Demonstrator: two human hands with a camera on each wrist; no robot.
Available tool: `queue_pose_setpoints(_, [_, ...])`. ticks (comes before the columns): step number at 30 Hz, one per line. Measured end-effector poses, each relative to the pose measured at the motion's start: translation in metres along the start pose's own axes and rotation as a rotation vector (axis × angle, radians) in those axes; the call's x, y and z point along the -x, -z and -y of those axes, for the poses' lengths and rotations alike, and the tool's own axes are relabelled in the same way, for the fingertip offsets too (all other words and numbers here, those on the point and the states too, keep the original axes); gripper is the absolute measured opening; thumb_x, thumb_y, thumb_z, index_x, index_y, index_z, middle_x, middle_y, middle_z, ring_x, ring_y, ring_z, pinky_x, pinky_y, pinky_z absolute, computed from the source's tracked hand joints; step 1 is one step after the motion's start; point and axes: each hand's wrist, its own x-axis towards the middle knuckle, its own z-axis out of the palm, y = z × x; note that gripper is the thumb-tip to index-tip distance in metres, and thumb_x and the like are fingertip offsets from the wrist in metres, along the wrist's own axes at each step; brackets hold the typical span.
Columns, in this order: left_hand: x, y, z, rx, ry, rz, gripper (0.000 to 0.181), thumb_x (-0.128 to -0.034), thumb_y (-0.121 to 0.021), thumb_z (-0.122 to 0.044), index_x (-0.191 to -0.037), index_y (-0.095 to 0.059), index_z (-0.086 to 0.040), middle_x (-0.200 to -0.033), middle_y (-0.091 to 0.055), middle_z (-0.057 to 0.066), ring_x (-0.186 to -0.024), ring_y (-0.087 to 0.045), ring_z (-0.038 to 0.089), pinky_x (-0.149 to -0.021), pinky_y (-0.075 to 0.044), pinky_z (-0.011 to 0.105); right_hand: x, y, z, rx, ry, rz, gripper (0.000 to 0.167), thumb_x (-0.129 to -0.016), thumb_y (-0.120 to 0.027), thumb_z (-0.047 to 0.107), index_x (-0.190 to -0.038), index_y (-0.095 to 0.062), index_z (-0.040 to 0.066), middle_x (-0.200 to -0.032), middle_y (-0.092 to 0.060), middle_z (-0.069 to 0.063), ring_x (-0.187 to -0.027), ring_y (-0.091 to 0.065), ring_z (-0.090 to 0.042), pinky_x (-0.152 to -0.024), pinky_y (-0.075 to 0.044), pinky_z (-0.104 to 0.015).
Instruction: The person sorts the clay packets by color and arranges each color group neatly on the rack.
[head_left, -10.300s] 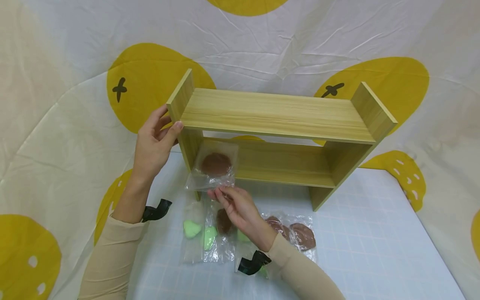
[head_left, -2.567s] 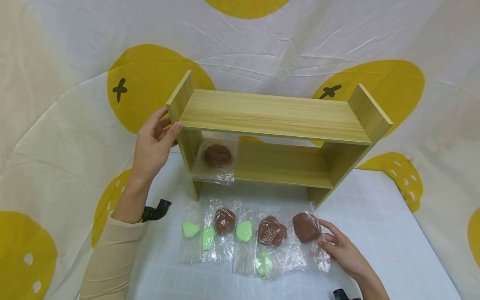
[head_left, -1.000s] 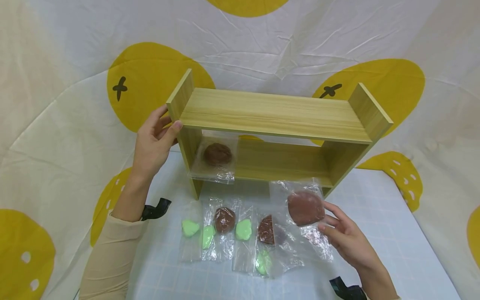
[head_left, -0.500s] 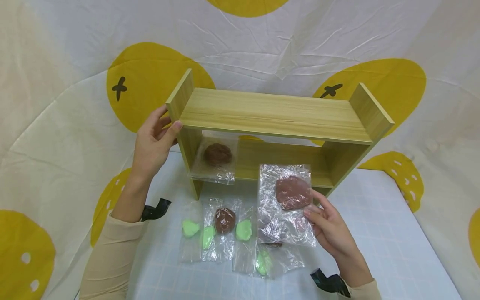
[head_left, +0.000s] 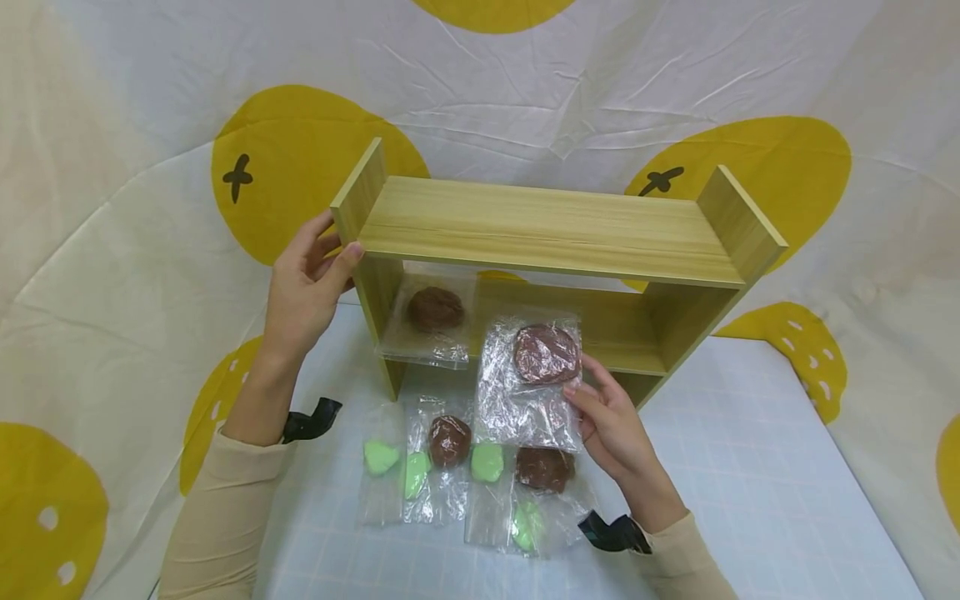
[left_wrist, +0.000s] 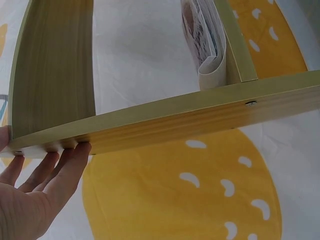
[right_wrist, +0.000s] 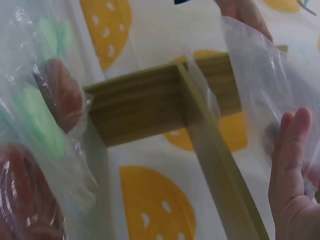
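My left hand [head_left: 303, 287] grips the left side panel of the wooden shelf [head_left: 547, 229], thumb on the front edge; the left wrist view shows the fingertips of that hand [left_wrist: 47, 192] against the panel's outer face. My right hand [head_left: 618, 425] pinches the right edge of a clear bag with a flat brown lump [head_left: 546, 354], held up before the middle board. Another bagged brown lump [head_left: 435, 310] lies at the left end of that board, its bag overhanging the front edge. In the right wrist view, my right hand [right_wrist: 295, 180] is beside clear plastic [right_wrist: 265, 65].
In front of the shelf, several clear bags lie on the pale checked table [head_left: 772, 467], with green lumps [head_left: 381, 457] and brown lumps [head_left: 450, 442]. A white cloth with yellow shapes [head_left: 300, 167] hangs behind. Black straps are on both wrists.
The bagged brown lump in my right hand has moved up and left from the right end of the row on the table to before the middle board. My left hand has stayed on the panel.
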Motion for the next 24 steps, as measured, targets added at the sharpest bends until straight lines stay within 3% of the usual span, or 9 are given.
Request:
queue_pose_setpoints(7, [0.0,0.0,0.001,0.038,-0.004,0.003,0.049,-0.097,-0.067,-0.012,-0.144,-0.055,-0.018,-0.132,-0.06,0.018,-0.11,-0.066,0.026,-0.081,-0.058,0.028,-0.024,-0.015,-0.007,-0.042,0.0,-0.044,0.056,-0.102,-0.05,-0.005,-0.153,-0.027,0.002,-0.111,-0.068,-0.009,-0.089,-0.065,-0.012,-0.071,-0.055,-0.02])
queue_pose_setpoints(18, [-0.001,0.0,0.001,0.016,0.014,0.0,0.05,-0.0973,-0.067,-0.014,-0.145,-0.054,-0.02,-0.133,-0.06,0.016,-0.112,-0.065,0.028,-0.083,-0.058,0.03,-0.048,-0.035,-0.014,-0.069,-0.038,-0.117,0.059,-0.103,-0.05,-0.001,-0.155,-0.023,0.003,-0.095,-0.068,-0.003,-0.075,-0.065,-0.01,-0.062,-0.056,-0.021])
queue_pose_setpoints(21, [-0.001,0.0,0.0,0.013,0.017,0.002,0.05,-0.0973,-0.067,-0.014,-0.145,-0.054,-0.021,-0.133,-0.06,0.016,-0.112,-0.065,0.028,-0.083,-0.058,0.031,-0.048,-0.036,-0.014,-0.093,-0.05,-0.098,0.061,-0.104,-0.048,0.001,-0.157,-0.018,0.004,-0.111,-0.065,-0.009,-0.086,-0.071,-0.019,-0.073,-0.06,-0.032])
queue_pose_setpoints(24, [-0.001,0.0,0.0,0.013,0.018,0.002,0.05,-0.0973,-0.067,-0.014,-0.145,-0.054,-0.021,-0.133,-0.06,0.016,-0.112,-0.065,0.028,-0.084,-0.058,0.032,-0.045,-0.037,-0.012,-0.127,-0.072,-0.081,0.065,-0.103,-0.048,0.001,-0.158,-0.012,0.002,-0.134,-0.053,-0.018,-0.099,-0.069,-0.026,-0.085,-0.058,-0.041])
